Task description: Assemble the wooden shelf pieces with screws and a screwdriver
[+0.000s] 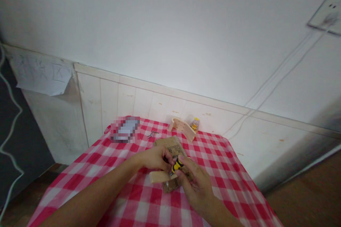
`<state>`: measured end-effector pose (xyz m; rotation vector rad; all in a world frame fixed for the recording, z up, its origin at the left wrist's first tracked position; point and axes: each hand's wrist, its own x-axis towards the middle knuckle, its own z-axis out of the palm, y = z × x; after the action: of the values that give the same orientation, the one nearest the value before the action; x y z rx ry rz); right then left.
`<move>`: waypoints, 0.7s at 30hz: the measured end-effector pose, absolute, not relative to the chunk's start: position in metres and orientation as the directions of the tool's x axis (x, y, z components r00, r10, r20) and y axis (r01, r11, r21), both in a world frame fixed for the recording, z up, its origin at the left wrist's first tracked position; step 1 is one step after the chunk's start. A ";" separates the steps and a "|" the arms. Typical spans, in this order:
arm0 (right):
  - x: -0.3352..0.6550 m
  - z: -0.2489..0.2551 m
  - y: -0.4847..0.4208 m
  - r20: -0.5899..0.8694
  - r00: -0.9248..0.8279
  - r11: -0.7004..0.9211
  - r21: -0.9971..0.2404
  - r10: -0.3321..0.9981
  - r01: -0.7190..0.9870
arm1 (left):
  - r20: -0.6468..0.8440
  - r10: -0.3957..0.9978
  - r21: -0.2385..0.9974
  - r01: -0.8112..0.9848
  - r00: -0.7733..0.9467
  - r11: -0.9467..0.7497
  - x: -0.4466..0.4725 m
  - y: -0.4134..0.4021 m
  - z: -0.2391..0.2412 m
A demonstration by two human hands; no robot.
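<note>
My right hand (198,182) is closed round the handle of a short yellow-and-black screwdriver (177,165). Its metal tip points down and left at a pale curved wooden piece (159,176). Over that piece, my left hand (157,157) has its fingers bent and pressed in close to the screwdriver; part of their grip is hidden. Beneath both hands lies a brown board (172,143) printed with dark lines, partly covered by them.
A red-and-white checked cloth (213,170) covers the table. Toward the wall stand another curved wooden part (183,127) and a yellow-capped container (195,124). Small metal pieces (152,134) lie near a blurred-out phone-like slab (126,130). White cords (277,74) run down the wall.
</note>
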<state>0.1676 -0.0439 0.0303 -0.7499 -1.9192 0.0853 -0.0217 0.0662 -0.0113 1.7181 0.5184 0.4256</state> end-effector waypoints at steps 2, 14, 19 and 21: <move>0.168 0.028 -0.043 0.792 -0.275 0.798 -0.390 0.545 0.459 | -0.005 0.553 0.980 0.115 0.833 -0.164 -0.022 0.066 -0.010; 0.172 0.024 -0.039 0.802 -0.261 0.797 -0.382 0.538 0.469 | -0.016 0.543 0.991 0.085 0.840 -0.103 -0.021 0.066 -0.008; 0.171 0.024 -0.039 0.791 -0.262 0.794 -0.404 0.553 0.455 | -0.033 0.541 0.990 0.103 0.840 -0.100 -0.021 0.066 -0.010; 0.171 0.024 -0.038 0.793 -0.255 0.791 -0.404 0.554 0.459 | -0.040 0.556 0.987 0.119 0.830 -0.108 -0.022 0.065 -0.009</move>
<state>0.1714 -0.0383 0.0240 -0.7677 -1.8969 0.1089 -0.0215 0.0652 -0.0088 1.6595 0.5351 0.3998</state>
